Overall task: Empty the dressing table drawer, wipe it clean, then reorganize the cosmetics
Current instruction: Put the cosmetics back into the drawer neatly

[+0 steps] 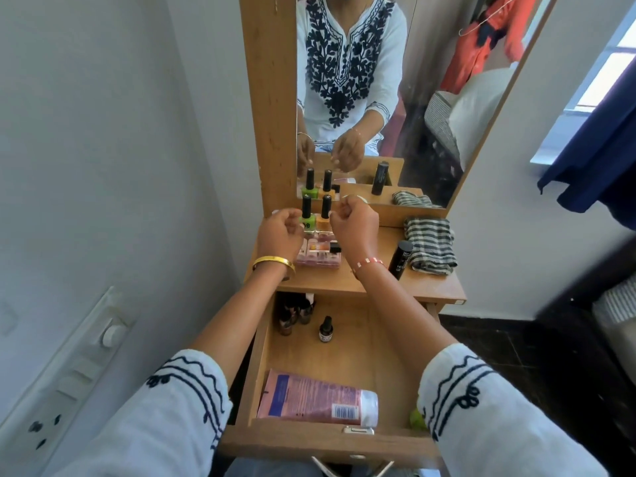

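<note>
On the tabletop (426, 287), both hands hover by two upright polish bottles, green (307, 218) and orange (324, 216): the left hand (280, 235) loosely curled, seemingly empty, the right hand (354, 225) clenched, though any contents cannot be told. Nearby stand a pink palette (318, 258), a black tube (400, 259) with unreadable white lettering, and a striped cloth (430, 244). Below, the open drawer (344, 356) holds a pink tube (316, 397) bearing a barcode and illegible print, and small bottles (325, 329).

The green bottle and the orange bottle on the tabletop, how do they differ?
The green bottle holds bright green polish; the orange bottle holds pale orange. The green bottle stands to the left, close to the left hand, while the orange bottle stands to the right, close to the right hand. Both stand upright side by side before the mirror, with tall black caps and about the same size.
</note>
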`<state>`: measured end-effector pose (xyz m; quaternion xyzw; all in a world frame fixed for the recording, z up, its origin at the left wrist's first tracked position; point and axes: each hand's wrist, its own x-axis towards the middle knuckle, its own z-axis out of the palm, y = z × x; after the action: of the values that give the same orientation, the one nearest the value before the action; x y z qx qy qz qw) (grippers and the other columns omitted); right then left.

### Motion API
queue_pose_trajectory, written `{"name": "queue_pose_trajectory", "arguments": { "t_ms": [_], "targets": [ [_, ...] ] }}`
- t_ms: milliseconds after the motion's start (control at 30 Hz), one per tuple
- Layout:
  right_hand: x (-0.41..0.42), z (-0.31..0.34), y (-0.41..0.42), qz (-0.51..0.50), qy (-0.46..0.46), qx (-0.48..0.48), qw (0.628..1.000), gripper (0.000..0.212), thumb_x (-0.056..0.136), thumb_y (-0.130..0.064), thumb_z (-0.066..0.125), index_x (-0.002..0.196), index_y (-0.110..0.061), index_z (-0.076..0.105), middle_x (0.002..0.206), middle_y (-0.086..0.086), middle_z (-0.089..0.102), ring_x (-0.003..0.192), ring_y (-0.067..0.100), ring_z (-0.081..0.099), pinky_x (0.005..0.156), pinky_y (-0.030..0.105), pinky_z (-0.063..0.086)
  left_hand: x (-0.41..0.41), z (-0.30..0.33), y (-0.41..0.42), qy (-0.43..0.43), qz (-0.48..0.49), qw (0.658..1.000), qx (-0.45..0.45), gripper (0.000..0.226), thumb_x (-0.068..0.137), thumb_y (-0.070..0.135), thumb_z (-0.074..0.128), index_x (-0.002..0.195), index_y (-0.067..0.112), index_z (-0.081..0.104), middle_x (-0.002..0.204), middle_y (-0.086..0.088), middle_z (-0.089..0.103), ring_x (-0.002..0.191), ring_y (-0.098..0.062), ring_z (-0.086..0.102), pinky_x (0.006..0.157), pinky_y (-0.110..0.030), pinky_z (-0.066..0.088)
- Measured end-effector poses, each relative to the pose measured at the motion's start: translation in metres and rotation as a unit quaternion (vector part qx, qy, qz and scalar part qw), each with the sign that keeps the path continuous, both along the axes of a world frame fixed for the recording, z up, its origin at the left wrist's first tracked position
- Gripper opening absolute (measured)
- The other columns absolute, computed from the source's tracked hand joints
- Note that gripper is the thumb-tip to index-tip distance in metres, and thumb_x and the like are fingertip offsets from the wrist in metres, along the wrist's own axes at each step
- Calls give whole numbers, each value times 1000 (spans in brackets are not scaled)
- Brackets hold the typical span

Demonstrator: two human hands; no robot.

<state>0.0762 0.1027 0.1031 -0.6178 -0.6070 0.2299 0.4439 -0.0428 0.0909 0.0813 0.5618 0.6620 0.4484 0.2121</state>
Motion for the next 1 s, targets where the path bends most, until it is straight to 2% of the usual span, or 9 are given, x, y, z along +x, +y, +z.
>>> {"name": "queue_pose_trajectory", "arguments": {
  "t_ms": [100, 167, 300, 467, 633, 700, 833, 933, 1000],
  "targets": [
    [-2, -1, 21, 4, -12, -31, 999, 31, 86, -10, 61, 117, -9, 57, 103, 8, 64, 93, 18, 59, 85, 34, 52, 1, 3, 15, -11, 18, 1000, -1, 39, 87, 7, 56, 126, 8, 53, 121, -12, 60, 102, -21, 60, 87, -25, 46],
    [-3, -1, 30, 21, -22, -45, 998, 38, 86, -10, 62, 123, -9, 54, 99, 5, 61, 91, 17, 57, 86, 33, 51, 2, 3, 24, -4, 21, 1000, -5, 48, 88, 9, 57, 134, 11, 45, 130, -11, 54, 110, -24, 58, 94, -31, 46],
    [-5, -3, 40, 51, -28, -52, 997, 38, 88, -8, 60, 125, -10, 53, 116, 9, 61, 106, 20, 57, 90, 31, 48, 4, 3, 37, -6, -16, 1000, -8, 51, 88, 8, 57, 137, 13, 41, 136, -10, 51, 123, -25, 51, 101, -36, 43],
    [-8, -11, 43, 49, -35, -29, 998, 23, 88, -6, 59, 111, -9, 60, 103, 9, 65, 88, 16, 57, 75, 24, 44, 0, -2, 42, 6, -19, 1000, -5, 39, 86, 7, 60, 125, 8, 55, 118, -11, 65, 109, -23, 61, 92, -29, 47],
    [-8, -15, 39, 45, -28, -19, 998, 23, 88, -8, 59, 111, -9, 59, 102, 9, 66, 94, 20, 62, 81, 31, 52, 0, -7, 42, 15, -31, 999, 2, 40, 84, 11, 64, 123, 8, 57, 115, -10, 67, 107, -22, 62, 94, -33, 50],
    [-7, -17, 38, 42, -29, -13, 999, 21, 88, -7, 59, 110, -7, 59, 100, 9, 67, 92, 19, 62, 81, 29, 52, 1, -7, 42, 15, -30, 999, 13, 39, 83, 9, 64, 122, 7, 58, 114, -11, 67, 107, -22, 63, 95, -33, 50],
    [-2, -12, 31, 21, -18, 10, 1000, 15, 89, -9, 60, 103, -6, 61, 94, 8, 67, 83, 14, 59, 71, 21, 44, 3, -3, 36, 1, -18, 999, 47, 32, 83, 7, 63, 116, 6, 61, 110, -12, 68, 103, -22, 63, 85, -21, 46],
    [1, -6, 21, -4, 5, 48, 999, 17, 87, -10, 63, 104, -5, 63, 92, 6, 68, 81, 11, 60, 69, 16, 45, 2, 5, 27, -24, -1, 996, 88, 32, 83, 10, 64, 115, 6, 62, 107, -10, 69, 95, -15, 63, 78, -12, 43],
    [3, -2, 9, -15, 34, 68, 997, 17, 85, -12, 66, 101, -7, 65, 88, 2, 68, 77, 7, 59, 65, 11, 45, -2, 10, 17, -39, 14, 993, 112, 31, 83, 12, 65, 113, 7, 63, 104, -9, 69, 89, -10, 60, 77, -12, 44]
  ]
}}
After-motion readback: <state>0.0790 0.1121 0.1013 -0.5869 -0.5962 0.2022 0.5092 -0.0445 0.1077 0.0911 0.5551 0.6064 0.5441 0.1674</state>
